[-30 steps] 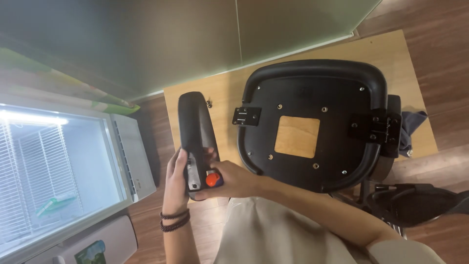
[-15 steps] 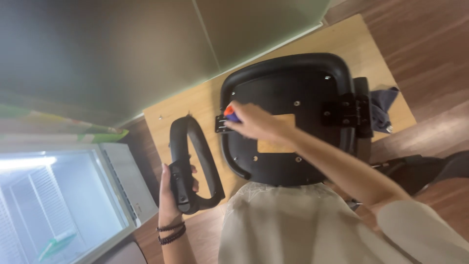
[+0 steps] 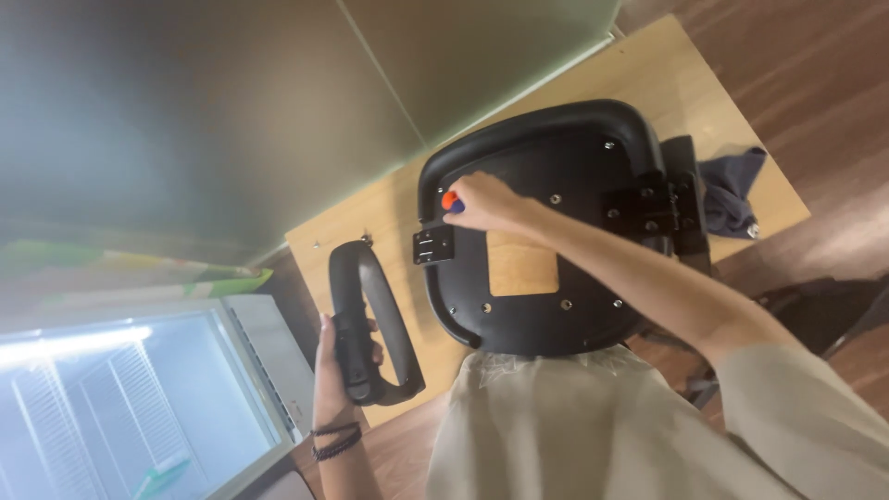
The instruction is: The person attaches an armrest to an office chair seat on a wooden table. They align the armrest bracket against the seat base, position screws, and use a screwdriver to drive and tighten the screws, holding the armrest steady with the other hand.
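>> Fingers of the right hand [image 3: 486, 202] pinch an orange-tipped tool [image 3: 450, 200] on the upturned seat [image 3: 528, 167]?

> Yep. Left hand [image 3: 335, 370] clenches the armrest [image 3: 370, 324], long axis pointing away, just left of the bracket [image 3: 433, 246].

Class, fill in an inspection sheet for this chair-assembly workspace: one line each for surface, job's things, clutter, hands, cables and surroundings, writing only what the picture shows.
Surface: light wooden board on a dark wood floor.
Job's things: black chair seat lying underside up on the board, with a pale square patch at its centre and a black side bracket; black loop armrest; orange-handled tool.
Clutter: dark blue cloth at the board's edge.
Hands: left hand grips the armrest; right hand holds the tool at the seat's underside.
Cables: nothing seen.
Surroundings: grey-green wall panels, a bright window with blinds.
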